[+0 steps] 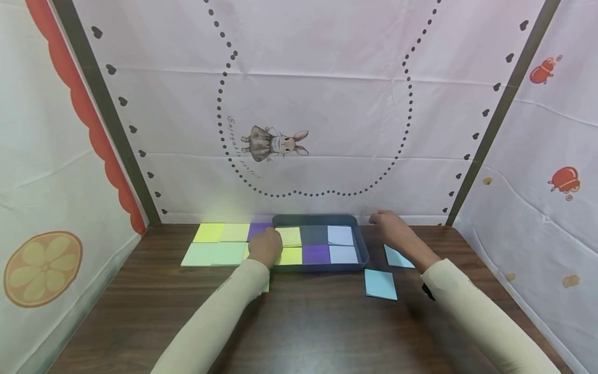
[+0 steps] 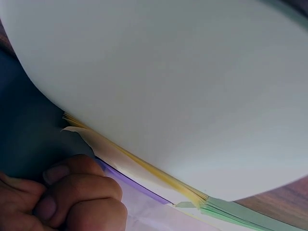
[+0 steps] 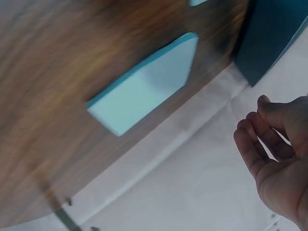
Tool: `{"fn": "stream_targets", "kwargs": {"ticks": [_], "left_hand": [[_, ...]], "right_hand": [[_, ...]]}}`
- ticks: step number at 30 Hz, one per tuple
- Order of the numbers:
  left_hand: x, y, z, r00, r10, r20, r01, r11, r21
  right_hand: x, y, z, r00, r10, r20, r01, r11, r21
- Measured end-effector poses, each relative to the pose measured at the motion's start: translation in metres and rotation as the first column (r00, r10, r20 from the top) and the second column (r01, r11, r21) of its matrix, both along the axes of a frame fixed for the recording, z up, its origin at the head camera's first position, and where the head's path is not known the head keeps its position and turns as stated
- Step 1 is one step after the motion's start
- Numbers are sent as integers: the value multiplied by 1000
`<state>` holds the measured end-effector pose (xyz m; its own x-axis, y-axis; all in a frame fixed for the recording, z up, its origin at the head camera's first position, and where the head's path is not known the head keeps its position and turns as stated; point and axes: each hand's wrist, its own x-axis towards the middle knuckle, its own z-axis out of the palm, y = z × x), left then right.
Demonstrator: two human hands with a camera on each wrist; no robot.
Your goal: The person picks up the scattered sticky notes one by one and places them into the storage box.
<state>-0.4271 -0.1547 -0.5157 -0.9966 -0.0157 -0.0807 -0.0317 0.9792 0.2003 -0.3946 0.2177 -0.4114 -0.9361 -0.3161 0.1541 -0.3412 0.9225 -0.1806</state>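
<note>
My left hand [image 1: 265,248] is at the left wall of the dark blue tray [image 1: 317,268], over the sticky note pads there. In the left wrist view its fingers [image 2: 94,195] are curled in beside a purple pad [image 2: 137,185], with nothing visible between them. The tray holds two yellow pads [image 1: 289,256], a purple pad [image 1: 315,254] and two light blue pads [image 1: 343,254]. My right hand [image 1: 391,227] hovers right of the tray's back corner; in the right wrist view its fingers are loosely bent and hold nothing. A turquoise pad [image 3: 147,86] lies near it.
Left of the tray, green pads [image 1: 226,254], yellow pads [image 1: 209,232] and a purple pad [image 1: 258,229] lie in rows. Another turquoise pad [image 1: 380,284] is right of the tray, on the brown table [image 1: 317,322]. A printed cloth [image 1: 327,130] hangs right behind.
</note>
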Motion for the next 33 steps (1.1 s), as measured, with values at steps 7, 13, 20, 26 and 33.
{"fn": "stream_targets", "kwargs": {"ticks": [7, 13, 20, 26, 33], "left_hand": [[2, 1, 3, 1000, -3, -11, 3, 1000, 8], [1, 2, 1, 1000, -5, 2, 5, 1000, 0], [2, 3, 3, 1000, -12, -12, 12, 1000, -22], [1, 1, 0, 999, -35, -23, 34, 999, -36], [-1, -1, 0, 999, -33, -5, 33, 999, -29]], "right_hand": [[9, 31, -5, 1000, 2, 9, -1, 998, -60], [18, 53, -8, 994, -53, 100, 52, 999, 13], [23, 74, -17, 978, -96, 184, 94, 995, 18], [24, 81, -24, 977, -95, 189, 95, 995, 11], [21, 84, -34, 980, -97, 174, 101, 995, -11]]}}
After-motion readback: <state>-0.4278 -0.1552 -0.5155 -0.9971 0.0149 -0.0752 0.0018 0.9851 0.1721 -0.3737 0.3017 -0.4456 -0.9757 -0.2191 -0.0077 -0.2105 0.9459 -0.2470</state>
